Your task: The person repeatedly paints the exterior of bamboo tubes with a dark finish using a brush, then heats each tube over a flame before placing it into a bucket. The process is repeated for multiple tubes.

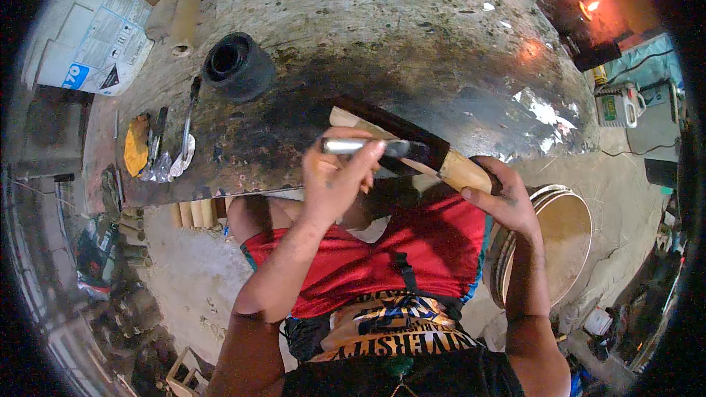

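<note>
1. Bamboo tube [412, 148], pale at both ends and blackened along its middle, is lying slantwise over the near edge of the workbench [412, 44], above the person's lap.
2. The right hand [507, 202] is gripping the tube's pale lower end, fingers wrapped shut around it.
3. The left hand [342, 176] is pinching a brush [375, 148] with a metal ferrule, fingers closed on its handle, and is pressing the dark bristles against the tube's black part.
4. Farther left on the stained, sooty bench a black round pot [237, 65] is standing, and near it a second brush [187, 129] is lying beside a yellow lump [136, 145] and crumpled foil.
5. A cardboard tube [184, 18] is resting at the bench's far left corner.
6. Below the right forearm a round wooden-rimmed sieve [566, 239] is leaning on the ground.
7. A small flame [588, 7] is glowing at upper right.
</note>
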`<state>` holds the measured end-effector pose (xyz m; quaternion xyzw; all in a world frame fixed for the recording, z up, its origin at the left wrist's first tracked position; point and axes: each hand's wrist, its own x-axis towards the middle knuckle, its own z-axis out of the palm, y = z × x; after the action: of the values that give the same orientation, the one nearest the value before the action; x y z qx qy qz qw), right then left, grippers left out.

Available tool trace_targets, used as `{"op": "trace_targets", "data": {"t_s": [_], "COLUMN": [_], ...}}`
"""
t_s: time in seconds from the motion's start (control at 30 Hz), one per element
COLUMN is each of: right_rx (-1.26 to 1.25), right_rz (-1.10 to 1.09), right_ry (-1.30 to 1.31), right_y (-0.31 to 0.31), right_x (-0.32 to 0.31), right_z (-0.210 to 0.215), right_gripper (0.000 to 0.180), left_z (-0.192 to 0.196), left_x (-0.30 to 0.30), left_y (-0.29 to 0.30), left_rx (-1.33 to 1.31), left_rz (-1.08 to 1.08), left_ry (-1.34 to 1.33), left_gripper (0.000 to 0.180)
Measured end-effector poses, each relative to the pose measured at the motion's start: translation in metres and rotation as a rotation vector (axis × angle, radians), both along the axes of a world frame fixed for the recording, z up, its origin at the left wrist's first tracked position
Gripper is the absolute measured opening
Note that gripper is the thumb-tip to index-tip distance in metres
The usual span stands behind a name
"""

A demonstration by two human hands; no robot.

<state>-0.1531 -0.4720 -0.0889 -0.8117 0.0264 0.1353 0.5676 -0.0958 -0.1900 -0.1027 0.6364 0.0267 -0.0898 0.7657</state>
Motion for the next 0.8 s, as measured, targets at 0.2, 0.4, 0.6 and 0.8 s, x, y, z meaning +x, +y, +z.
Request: {"op": "trace_targets", "data": {"t_s": [0.2, 0.4, 0.6, 0.8], "right_rx": [0.015, -0.055, 0.036, 0.017], "right_rz": [-0.009, -0.007, -0.085, -0.135], "right_ry": [0.012, 0.038, 0.085, 0.177], "right_y": [-0.004, -0.008, -0.011, -0.003], "right_x": [0.002, 0.006, -0.007, -0.013], "right_z": [-0.001, -0.002, -0.005, -0.005], "right_gripper": [0.049, 0.047, 0.050, 0.051], "left_z": [-0.008, -0.007, 0.017, 0.016], "left_x": [0.036, 0.056, 0.034, -0.021], "left_y": [0.054, 0.084, 0.065, 0.002], "left_rx": [0.073, 0.115, -0.004, -0.035], "left_rz": [0.187, 0.299, 0.299, -0.095], "left_ry": [-0.052, -0.082, -0.035, 0.049], "left_gripper": [0.021, 0.021, 0.017, 0.016]}}
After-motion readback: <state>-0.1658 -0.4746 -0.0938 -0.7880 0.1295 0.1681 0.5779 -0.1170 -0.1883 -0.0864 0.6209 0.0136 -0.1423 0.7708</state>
